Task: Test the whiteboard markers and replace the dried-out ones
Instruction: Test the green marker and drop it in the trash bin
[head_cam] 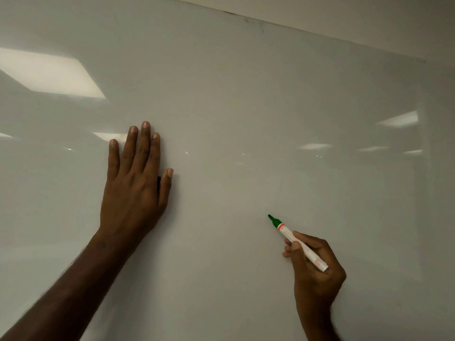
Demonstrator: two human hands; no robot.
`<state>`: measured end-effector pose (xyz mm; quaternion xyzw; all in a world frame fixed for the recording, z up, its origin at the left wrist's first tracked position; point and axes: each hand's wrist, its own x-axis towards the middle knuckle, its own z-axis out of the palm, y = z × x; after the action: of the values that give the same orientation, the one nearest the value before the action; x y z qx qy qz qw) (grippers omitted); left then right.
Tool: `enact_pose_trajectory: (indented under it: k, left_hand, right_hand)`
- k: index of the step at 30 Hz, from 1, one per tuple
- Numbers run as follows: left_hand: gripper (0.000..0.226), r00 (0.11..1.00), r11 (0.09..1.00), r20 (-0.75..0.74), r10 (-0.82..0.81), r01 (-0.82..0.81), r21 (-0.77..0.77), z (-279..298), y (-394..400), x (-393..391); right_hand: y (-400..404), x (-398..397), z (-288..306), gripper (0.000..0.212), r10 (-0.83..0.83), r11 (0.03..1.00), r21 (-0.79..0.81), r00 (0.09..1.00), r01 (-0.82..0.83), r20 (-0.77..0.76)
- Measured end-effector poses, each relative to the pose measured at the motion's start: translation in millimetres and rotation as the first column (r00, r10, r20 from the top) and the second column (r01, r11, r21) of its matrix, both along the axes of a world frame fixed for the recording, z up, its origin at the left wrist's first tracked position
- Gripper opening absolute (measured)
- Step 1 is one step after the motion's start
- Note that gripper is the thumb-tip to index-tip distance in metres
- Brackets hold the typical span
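Note:
A glossy whiteboard fills the view, with no ink marks visible on it. My right hand grips a white whiteboard marker with a green tip, uncapped. The tip points up and left, at or just off the board's surface. My left hand lies flat against the board with its fingers straight and spread upward. A small dark object peeks out between my left thumb and palm; I cannot tell what it is.
The board's top edge runs diagonally across the upper right, with bare wall above it. Ceiling lights reflect off the board at the left and right.

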<state>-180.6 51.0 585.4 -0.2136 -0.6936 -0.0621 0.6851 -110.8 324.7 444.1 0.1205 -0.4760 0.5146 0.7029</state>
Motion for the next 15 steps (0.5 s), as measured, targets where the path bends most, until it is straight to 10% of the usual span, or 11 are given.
enact_pose_trajectory:
  k: [6,12,15]
  left_hand:
    - [0.036,0.897,0.89,-0.143,-0.419,0.436,0.13,-8.7,-6.4,9.4]
    - [0.046,0.609,0.498,-0.178,-0.773,0.756,0.425,-81.1,-0.5,56.4]
    - [0.041,0.323,0.158,-0.206,-0.924,0.811,0.563,-133.9,11.4,72.2]
  right_hand:
    - [-14.0,22.6,4.7,0.009,0.114,0.993,-0.031,0.993,-0.115,-0.031]
    - [-46.5,46.6,-15.2,0.015,0.269,0.959,-0.09,0.963,-0.268,0.007]
    - [-58.9,53.5,-35.5,0.009,0.377,0.921,-0.14,0.923,-0.364,0.08]
